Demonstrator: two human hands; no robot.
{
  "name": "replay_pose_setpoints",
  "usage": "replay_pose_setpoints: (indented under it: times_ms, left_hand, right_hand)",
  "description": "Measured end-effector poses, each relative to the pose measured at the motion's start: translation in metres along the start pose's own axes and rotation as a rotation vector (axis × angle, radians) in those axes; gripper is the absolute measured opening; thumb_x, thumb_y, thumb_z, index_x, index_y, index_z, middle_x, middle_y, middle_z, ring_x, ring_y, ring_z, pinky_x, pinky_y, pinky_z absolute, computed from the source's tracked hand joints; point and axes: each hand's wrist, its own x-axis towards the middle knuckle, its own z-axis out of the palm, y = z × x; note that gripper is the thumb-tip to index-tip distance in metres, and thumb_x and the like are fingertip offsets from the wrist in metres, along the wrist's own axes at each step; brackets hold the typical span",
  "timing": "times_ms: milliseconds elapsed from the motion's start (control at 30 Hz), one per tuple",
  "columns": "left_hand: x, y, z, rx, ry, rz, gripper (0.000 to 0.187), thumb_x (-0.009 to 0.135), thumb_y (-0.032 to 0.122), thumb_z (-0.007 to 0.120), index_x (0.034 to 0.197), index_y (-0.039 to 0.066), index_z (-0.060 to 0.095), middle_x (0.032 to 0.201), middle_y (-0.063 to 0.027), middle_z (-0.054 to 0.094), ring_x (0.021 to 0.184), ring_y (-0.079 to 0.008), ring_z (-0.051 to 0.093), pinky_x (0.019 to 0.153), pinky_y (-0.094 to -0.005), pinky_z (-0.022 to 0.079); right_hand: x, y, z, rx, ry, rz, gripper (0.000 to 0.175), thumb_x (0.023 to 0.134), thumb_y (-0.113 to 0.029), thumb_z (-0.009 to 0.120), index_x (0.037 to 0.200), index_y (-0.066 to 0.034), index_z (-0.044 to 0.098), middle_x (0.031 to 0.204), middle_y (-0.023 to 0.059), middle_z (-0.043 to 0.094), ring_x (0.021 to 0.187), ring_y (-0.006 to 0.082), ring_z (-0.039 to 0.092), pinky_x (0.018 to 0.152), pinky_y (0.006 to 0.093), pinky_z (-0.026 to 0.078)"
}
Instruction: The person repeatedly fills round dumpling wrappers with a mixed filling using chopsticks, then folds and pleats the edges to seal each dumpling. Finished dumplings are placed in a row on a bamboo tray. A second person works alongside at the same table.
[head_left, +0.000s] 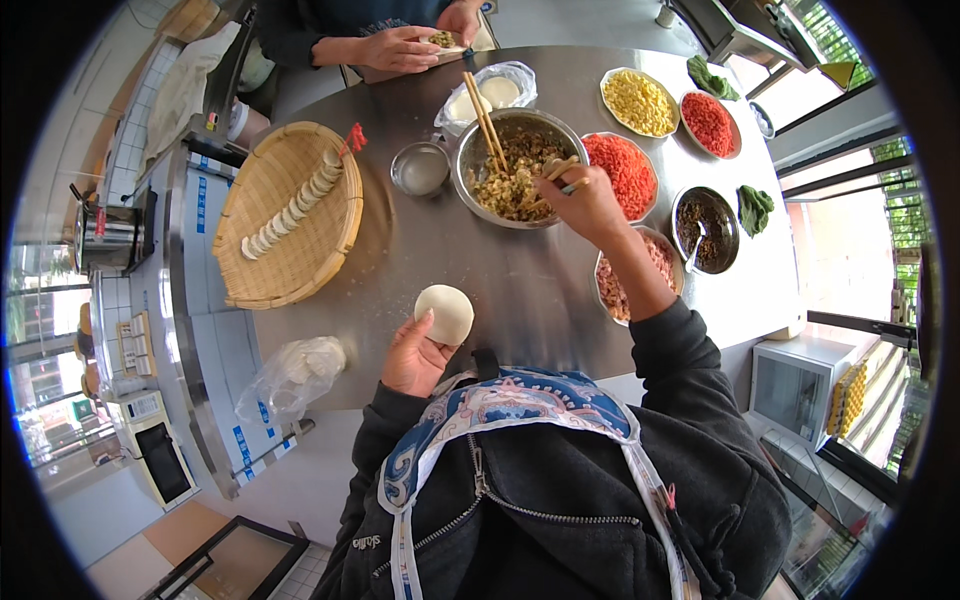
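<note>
A round dough wrapper (447, 316) lies across the fingers of my left hand (417, 355), with the thumb pressing its near edge. It bears no filling. My right hand (579, 196) grips a pair of chopsticks (558, 177), whose lower ends reach into the steel mixing bowl (462, 196). Inside that bowl is a chopped filling (510, 177), pale and greenish on the near side and darker at the back. A second pair of chopsticks (484, 112) leans in the bowl, held by nobody.
A bamboo tray (307, 259) carries a row of dumplings (292, 210). Opposite, a co-worker's hands (405, 51) hold a filled wrapper. Bagged wrappers (499, 90), a small metal bowl (420, 169), plates of red bits (622, 174), yellow bits (640, 102) and diced meat (651, 259) surround the bowl.
</note>
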Motion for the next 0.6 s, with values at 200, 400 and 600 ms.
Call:
replay_pose_setpoints:
  times_ms: [200, 400, 600]
  left_hand:
    - [0.008, -0.004, 0.004, -0.04, -0.014, 0.0, 0.032, 0.105, 0.019, 0.062, 0.133, 0.006, 0.062, 0.133, -0.0131, 0.068, 0.125, -0.029, 0.065, 0.103, -0.0425, 0.055]
    - [0.013, -0.008, 0.007, -0.047, 0.028, -0.021, 0.031, 0.105, 0.017, 0.061, 0.134, 0.005, 0.061, 0.133, -0.0135, 0.067, 0.125, -0.0296, 0.065, 0.103, -0.0426, 0.055]
    - [0.018, -0.013, 0.007, -0.042, 0.032, -0.022, 0.031, 0.105, 0.016, 0.06, 0.134, 0.005, 0.061, 0.134, -0.0142, 0.067, 0.126, -0.0304, 0.064, 0.104, -0.0436, 0.054]
  right_hand:
    - [-0.005, -0.003, -0.027, -0.052, -0.124, -0.082, 0.01, 0.093, -0.007, 0.074, 0.093, 0.0028, 0.076, 0.096, 0.0119, 0.076, 0.083, 0.0251, 0.075, 0.075, 0.0329, 0.058]
    - [-0.019, 0.007, -0.029, -0.051, -0.189, -0.126, 0.007, 0.094, -0.005, 0.073, 0.095, 0.0018, 0.076, 0.093, 0.0112, 0.075, 0.08, 0.0253, 0.074, 0.072, 0.0332, 0.058]
    - [-0.012, 0.009, -0.008, 0.074, -0.121, -0.177, 0.005, 0.092, -0.001, 0.072, 0.091, 0.0035, 0.074, 0.092, 0.0119, 0.074, 0.078, 0.0249, 0.073, 0.069, 0.0329, 0.057]
